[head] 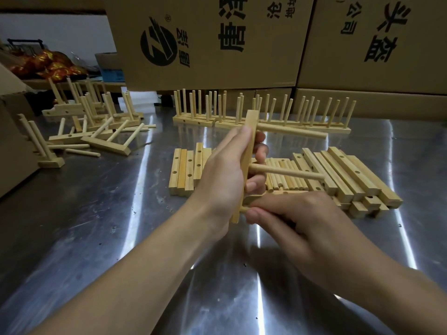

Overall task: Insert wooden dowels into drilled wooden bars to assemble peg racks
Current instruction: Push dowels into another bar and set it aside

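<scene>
L hand grips the bar upright, fingers curled round it, above the steel table. On my feed 2 pegs stick out to the right: upper dowel, middle dowel. R hand pinches a 3rd dowel at the bar's lower end, mostly hidden by fingers. Loose dowels lie btw. piles of drilled bars just behind; finished racks stand in a row further back.
</scene>
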Motion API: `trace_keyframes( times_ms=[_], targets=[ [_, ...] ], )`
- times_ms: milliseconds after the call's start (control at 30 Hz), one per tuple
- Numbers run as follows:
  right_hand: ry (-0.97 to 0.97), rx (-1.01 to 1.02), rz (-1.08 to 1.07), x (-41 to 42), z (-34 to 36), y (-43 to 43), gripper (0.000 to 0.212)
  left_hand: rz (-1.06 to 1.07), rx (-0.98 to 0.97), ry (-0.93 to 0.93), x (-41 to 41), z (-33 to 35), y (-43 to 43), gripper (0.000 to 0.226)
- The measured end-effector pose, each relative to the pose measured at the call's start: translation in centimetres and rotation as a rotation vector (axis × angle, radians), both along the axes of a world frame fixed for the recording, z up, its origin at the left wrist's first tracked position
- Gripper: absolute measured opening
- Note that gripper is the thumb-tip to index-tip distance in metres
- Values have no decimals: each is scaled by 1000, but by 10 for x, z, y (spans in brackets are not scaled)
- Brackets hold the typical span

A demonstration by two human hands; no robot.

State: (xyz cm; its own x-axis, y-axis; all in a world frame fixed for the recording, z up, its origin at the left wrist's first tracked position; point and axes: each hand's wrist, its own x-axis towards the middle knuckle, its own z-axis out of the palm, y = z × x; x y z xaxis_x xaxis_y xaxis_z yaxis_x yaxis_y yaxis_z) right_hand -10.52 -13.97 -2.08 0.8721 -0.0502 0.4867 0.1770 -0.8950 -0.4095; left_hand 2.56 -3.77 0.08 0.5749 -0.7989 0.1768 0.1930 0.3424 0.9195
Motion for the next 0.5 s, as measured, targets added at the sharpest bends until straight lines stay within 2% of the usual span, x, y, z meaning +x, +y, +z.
trace_keyframes(
  times_ms=[167, 233, 333, 500],
  targets=[
    [222, 499, 14, 0, 2, -2, 35, 13, 20, -65, -4, -3, 1, 35],
    [277, 555, 5, 0, 3, -2, 36, 37, 58, -87, -3, -4, 0, 35],
    [248, 271, -27, 1, 0, 0, 34, 62, 106, -86, -1, -5, -2, 34],
    [31, -231, -145, -4, 2, -1, 30, 101, 101, 84, 6, -4, -7, 32]
  ],
)
